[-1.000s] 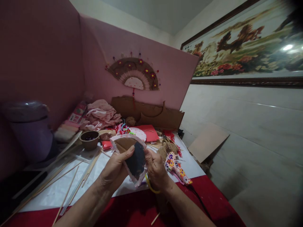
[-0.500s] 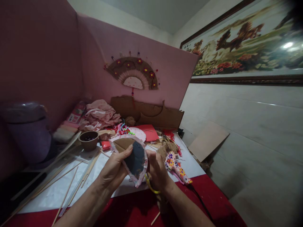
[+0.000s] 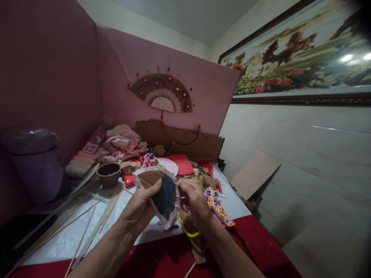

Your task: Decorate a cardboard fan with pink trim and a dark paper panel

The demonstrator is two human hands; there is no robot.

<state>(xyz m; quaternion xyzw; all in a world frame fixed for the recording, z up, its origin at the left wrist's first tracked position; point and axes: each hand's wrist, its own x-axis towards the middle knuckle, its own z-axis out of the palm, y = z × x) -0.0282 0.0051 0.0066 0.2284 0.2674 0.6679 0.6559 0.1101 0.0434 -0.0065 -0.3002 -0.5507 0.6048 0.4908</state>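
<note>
Both hands hold up a fan-shaped cardboard piece [image 3: 162,191] above the table; it is brown with a dark patch and has pale dotted fabric folded along its edge. My left hand [image 3: 141,206] grips it from the left, thumb on its face. My right hand [image 3: 193,201] pinches the fabric edge on the right side, fingers closed. A yellow band [image 3: 187,231] loops at my right wrist. A glue gun [image 3: 218,207] with a flowered cover lies just right of my right hand.
White paper [image 3: 66,235] covers a red-clothed table. Several bamboo sticks [image 3: 95,220], a brown bowl [image 3: 108,173], pink cloth [image 3: 123,143], a purple jar [image 3: 34,162], red paper [image 3: 182,163] and cardboard offcuts [image 3: 185,141] lie about. A finished fan [image 3: 162,94] hangs on the pink board.
The fan piece has turned slightly in my hands. My right hand has shifted up along its right edge. The camera has tilted a little.
</note>
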